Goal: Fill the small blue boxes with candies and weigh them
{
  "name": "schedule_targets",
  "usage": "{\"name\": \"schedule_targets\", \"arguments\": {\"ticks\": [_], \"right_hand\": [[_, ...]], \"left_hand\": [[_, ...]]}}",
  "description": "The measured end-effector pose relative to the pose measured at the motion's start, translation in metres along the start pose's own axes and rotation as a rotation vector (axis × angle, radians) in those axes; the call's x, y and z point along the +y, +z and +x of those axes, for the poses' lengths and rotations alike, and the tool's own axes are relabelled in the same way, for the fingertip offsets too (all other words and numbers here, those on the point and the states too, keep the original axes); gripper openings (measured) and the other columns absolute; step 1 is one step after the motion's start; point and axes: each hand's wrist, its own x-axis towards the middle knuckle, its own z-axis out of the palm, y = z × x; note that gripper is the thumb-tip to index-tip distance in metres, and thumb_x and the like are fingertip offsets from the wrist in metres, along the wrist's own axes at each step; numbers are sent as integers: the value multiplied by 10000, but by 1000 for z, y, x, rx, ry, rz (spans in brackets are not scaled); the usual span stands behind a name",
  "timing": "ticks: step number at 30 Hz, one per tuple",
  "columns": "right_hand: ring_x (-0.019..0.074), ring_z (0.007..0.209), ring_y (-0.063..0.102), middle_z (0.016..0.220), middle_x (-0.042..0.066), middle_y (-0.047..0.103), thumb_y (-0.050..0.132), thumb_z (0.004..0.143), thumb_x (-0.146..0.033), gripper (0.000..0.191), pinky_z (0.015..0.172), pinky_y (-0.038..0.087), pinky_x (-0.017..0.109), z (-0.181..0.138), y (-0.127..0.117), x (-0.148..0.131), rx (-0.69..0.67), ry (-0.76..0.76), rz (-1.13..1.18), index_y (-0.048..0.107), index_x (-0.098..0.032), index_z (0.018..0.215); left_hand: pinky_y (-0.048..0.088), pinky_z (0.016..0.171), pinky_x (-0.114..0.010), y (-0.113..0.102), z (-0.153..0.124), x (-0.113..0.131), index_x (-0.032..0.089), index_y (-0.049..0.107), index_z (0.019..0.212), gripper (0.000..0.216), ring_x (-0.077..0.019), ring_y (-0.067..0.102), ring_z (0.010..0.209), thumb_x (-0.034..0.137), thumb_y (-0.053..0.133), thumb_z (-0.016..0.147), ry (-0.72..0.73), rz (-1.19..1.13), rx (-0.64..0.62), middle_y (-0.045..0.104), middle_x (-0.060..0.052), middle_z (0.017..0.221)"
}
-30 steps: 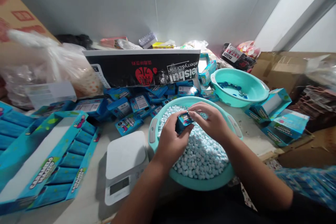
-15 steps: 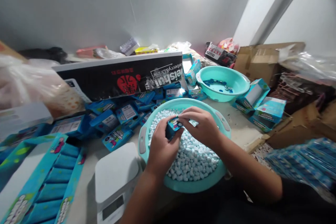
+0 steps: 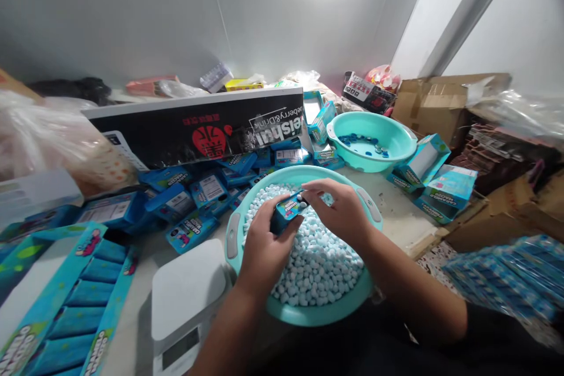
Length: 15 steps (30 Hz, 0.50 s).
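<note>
My left hand (image 3: 267, 241) is wrapped round a small blue candy box (image 3: 288, 209), held tilted over a turquoise basin (image 3: 324, 315). White and pale blue candies (image 3: 317, 273) fill the basin. My right hand (image 3: 337, 208) is at the box's right end, thumb and fingers bent together. A dark opening shows there, with a white candy (image 3: 302, 204) at it beside the fingertips. What the right fingertips pinch is hidden.
A white scale (image 3: 189, 285) stands left of the basin. Blue boxes (image 3: 191, 229) lie piled behind it. A display carton (image 3: 94, 288) holds several packs at lower left. A second turquoise basin (image 3: 370, 147) holds blue pieces. Open cartons (image 3: 453, 185) stand at right.
My hands and the candy box have shifted slightly left in view. More of the box's printed face shows, and a white candy is now visible at its opening.
</note>
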Motion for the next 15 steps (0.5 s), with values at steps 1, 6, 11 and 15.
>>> {"name": "schedule_targets", "arguments": {"ticks": [1, 6, 11, 15], "right_hand": [[172, 795, 726, 877, 51, 783, 680, 909, -235, 114, 731, 566, 295, 0, -1, 0, -15, 3, 24, 754, -193, 985], [172, 798, 688, 850, 65, 732, 716, 886, -262, 101, 729, 549, 302, 3, -6, 5, -130, -11, 116, 746, -182, 832], [145, 694, 629, 797, 48, 703, 753, 858, -319, 161, 617, 497, 271, 5, -5, 7, -106, 138, 133, 736, -173, 792], [150, 670, 621, 733, 24, 717, 741, 867, -299, 160, 661, 492, 290, 3, -2, 2, -91, 117, 22, 738, -200, 741]], "left_hand": [[466, 1086, -401, 0, 0, 0, 273, 639, 1252, 384, -240, 622, 1220, 376, 713, 888, 0, -1, -2, 688, -45, 1254], [480, 1069, -404, 0, -1, 0, 274, 638, 1255, 386, -238, 637, 1187, 370, 716, 889, 24, 14, -7, 693, -49, 1239], [490, 1063, -422, 0, 0, 1, 257, 650, 1239, 387, -251, 650, 1168, 367, 727, 876, 31, 32, -7, 703, -59, 1222], [491, 1070, -422, 0, 0, 2, 260, 658, 1240, 389, -249, 652, 1175, 357, 733, 871, 36, 16, -18, 708, -54, 1228]]}}
